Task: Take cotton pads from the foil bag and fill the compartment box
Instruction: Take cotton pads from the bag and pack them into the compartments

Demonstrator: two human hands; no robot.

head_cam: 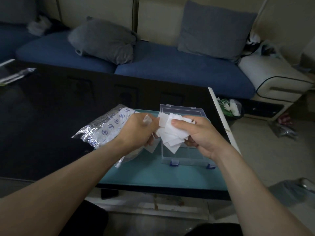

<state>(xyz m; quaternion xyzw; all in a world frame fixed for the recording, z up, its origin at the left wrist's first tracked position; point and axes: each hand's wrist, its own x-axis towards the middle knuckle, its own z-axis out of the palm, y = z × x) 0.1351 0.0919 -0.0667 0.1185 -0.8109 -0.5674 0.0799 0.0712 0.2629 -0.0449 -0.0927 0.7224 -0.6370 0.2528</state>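
Note:
A loose bunch of white square cotton pads (172, 132) is held above the clear plastic compartment box (187, 155), whose lid stands open at the back. My right hand (201, 135) grips the bunch from the right, thumb on top. My left hand (138, 132) pinches pads at the bunch's left side, its fingers curled under them. The silver foil bag (105, 126) lies on its side just left of my left hand, partly on the teal mat (153, 176). Much of the box's inside is hidden by the pads and hands.
The mat lies on a black glossy table (51, 116) whose right edge (221, 116) runs close to the box. A blue sofa with grey cushions (102, 40) is behind. A plastic bag of waste (230, 108) sits on the floor at right. Another wrapper (15, 77) lies far left.

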